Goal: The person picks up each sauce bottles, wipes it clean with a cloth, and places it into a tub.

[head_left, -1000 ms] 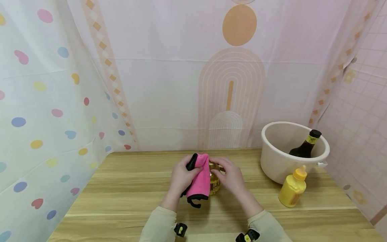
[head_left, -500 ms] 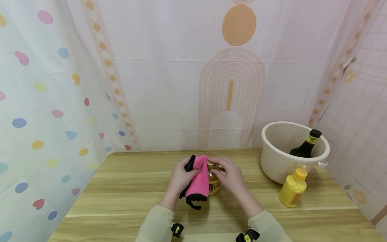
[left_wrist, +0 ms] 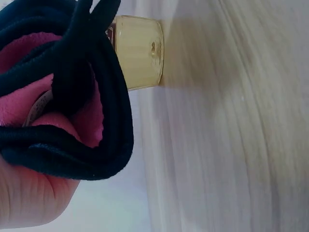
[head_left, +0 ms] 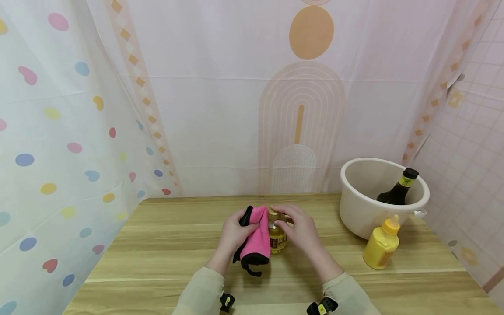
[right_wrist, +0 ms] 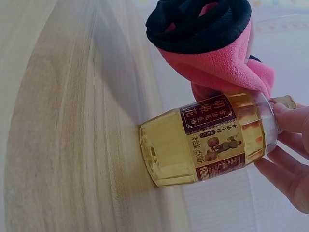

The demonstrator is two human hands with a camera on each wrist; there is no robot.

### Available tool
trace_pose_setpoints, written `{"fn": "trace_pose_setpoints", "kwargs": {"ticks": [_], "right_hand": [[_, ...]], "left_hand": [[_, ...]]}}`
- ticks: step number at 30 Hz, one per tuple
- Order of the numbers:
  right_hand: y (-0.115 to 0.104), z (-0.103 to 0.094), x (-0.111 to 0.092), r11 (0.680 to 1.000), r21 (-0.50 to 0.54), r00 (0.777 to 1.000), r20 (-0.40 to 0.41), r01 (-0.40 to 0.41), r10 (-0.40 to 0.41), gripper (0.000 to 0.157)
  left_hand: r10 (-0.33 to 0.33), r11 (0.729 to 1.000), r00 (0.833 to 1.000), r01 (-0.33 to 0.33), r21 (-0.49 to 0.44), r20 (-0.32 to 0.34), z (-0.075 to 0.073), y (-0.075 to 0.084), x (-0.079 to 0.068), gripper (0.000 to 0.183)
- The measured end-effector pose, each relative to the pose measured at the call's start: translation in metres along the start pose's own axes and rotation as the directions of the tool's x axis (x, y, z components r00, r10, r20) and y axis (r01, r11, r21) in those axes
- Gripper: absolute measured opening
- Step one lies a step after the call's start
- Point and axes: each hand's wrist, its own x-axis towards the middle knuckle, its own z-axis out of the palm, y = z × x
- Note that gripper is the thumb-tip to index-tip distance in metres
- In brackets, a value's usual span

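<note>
My left hand grips a folded pink cloth with black edging, its thumb on the near side. The cloth hangs just left of a small bottle of yellow cooking oil, overlapping its side in the right wrist view. Up at the neck, my right hand holds the bottle between thumb and fingers. In the right wrist view the bottle's dark red and gold label shows plainly. From the left wrist, the rolled black hem hides most of the bottle except its clear base.
On the right of the wooden table stands a cream bucket with a dark, black-capped bottle leaning inside. A yellow squeeze bottle stands in front of it. Patterned curtains hang behind and at the sides.
My left hand and the pink cloth have shifted slightly left and toward me, showing more of the oil bottle. My right hand stays at the bottle's neck.
</note>
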Motion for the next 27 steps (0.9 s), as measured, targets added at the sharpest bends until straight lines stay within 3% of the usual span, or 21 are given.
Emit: {"fn": "trace_pose_setpoints", "kwargs": {"ticks": [13,21,27], "right_hand": [[-0.003,-0.002,0.001,0.999,0.018,0.999,0.024,-0.033,0.032,0.036],[-0.002,-0.002,0.001,0.999,0.009,0.999,0.034,-0.04,0.039,0.036],[-0.002,-0.001,0.001,0.999,-0.003,0.998,0.031,-0.046,0.046,0.036]], "left_hand": [[0.003,0.999,1.0,-0.004,0.041,0.028,0.0,-0.009,0.0,0.035],[-0.048,0.997,0.998,0.045,0.065,0.043,0.003,-0.017,-0.001,0.04],[-0.032,0.99,0.998,0.024,0.142,0.05,0.003,-0.019,0.003,0.034]]}}
